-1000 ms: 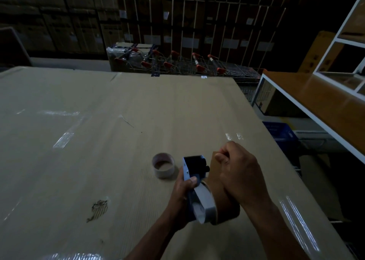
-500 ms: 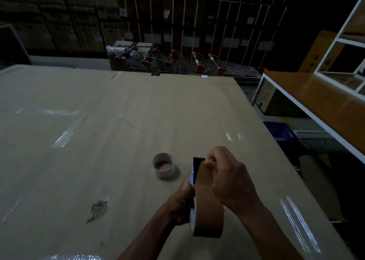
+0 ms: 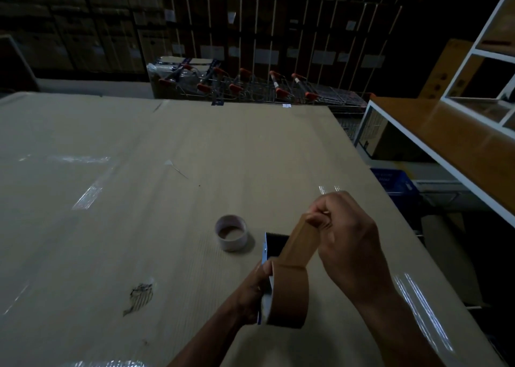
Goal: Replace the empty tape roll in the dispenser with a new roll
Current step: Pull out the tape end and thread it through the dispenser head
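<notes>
A blue tape dispenser (image 3: 271, 245) with a toothed blade at its top is held above the cardboard-covered table (image 3: 167, 171). A new brown tape roll (image 3: 289, 297) sits on it. My left hand (image 3: 252, 294) grips the dispenser from the left side. My right hand (image 3: 342, 238) pinches the free end of the brown tape strip (image 3: 299, 241) and holds it stretched up and away from the roll, past the blade. The empty whitish tape core (image 3: 231, 232) lies flat on the table just left of the dispenser.
The table's right edge runs close to my right arm; beyond it stand a blue crate (image 3: 395, 184) and a white-framed wooden shelf (image 3: 446, 135). A torn patch (image 3: 140, 297) marks the cardboard at the left. Shopping carts (image 3: 250, 88) and stacked boxes fill the back.
My right hand has pulled the tape's end up and to the right, drawing a longer strip off the roll. The dispenser has turned so that the roll's brown face shows.
</notes>
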Demonstrator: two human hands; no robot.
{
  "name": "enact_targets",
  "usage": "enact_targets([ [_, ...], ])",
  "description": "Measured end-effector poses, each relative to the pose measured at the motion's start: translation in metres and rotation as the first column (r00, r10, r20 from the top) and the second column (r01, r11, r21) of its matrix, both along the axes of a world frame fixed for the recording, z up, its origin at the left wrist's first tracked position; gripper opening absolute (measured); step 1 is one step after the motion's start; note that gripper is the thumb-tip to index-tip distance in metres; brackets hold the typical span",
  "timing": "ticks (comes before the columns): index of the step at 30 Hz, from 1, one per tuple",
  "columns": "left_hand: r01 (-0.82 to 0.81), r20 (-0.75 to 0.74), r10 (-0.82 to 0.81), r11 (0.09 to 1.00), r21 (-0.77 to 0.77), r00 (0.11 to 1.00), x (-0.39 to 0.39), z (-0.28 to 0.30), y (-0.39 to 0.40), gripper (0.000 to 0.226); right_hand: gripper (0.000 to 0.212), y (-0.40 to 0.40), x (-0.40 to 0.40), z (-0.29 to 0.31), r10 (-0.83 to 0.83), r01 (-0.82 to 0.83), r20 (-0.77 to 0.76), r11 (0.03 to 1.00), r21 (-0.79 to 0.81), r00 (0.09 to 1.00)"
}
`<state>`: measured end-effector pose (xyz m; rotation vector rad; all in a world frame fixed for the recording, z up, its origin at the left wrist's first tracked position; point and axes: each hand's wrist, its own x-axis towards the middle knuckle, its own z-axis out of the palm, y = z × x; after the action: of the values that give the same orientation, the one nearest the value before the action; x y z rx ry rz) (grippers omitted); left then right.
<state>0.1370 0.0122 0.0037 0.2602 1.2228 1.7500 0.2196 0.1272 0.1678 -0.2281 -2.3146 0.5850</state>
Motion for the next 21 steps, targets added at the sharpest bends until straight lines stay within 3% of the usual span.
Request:
enact_targets([
  [5,0.042,0.061,-0.048,0.995,0.091,0.997,0.006,0.007,0.005,0.124,0.013,0.003,0.002,0.006,0.077,-0.041,0.208,0.985,-0.168,0.975],
  [8,0.029,0.005,-0.030,0.991,0.131,1.000,0.002,0.021,0.008,0.093,0.009,0.008,0.003,0.013,0.092,-0.039,0.268,0.980,-0.196,0.959],
  [11,0.003,-0.017,-0.002,0.996,0.084,1.000,-0.005,0.028,0.009,0.097,0.007,0.010,0.004,0.011,0.059,-0.009,0.282,0.984,-0.176,0.958],
  [13,-0.006,-0.026,0.009,0.995,0.095,1.000,-0.008,0.032,0.009,0.096,0.008,0.011,0.002,0.007,0.046,-0.003,0.253,0.986,-0.168,0.966],
  [17,0.020,-0.063,-0.013,0.993,0.115,0.998,-0.006,0.043,0.013,0.067,0.009,0.006,-0.005,-0.005,-0.007,0.013,0.047,0.993,-0.117,0.999],
  [21,-0.005,-0.073,0.018,0.986,0.168,0.997,0.003,0.044,0.016,0.088,0.016,0.002,-0.008,-0.022,-0.094,0.085,-0.107,0.993,-0.083,0.990],
])
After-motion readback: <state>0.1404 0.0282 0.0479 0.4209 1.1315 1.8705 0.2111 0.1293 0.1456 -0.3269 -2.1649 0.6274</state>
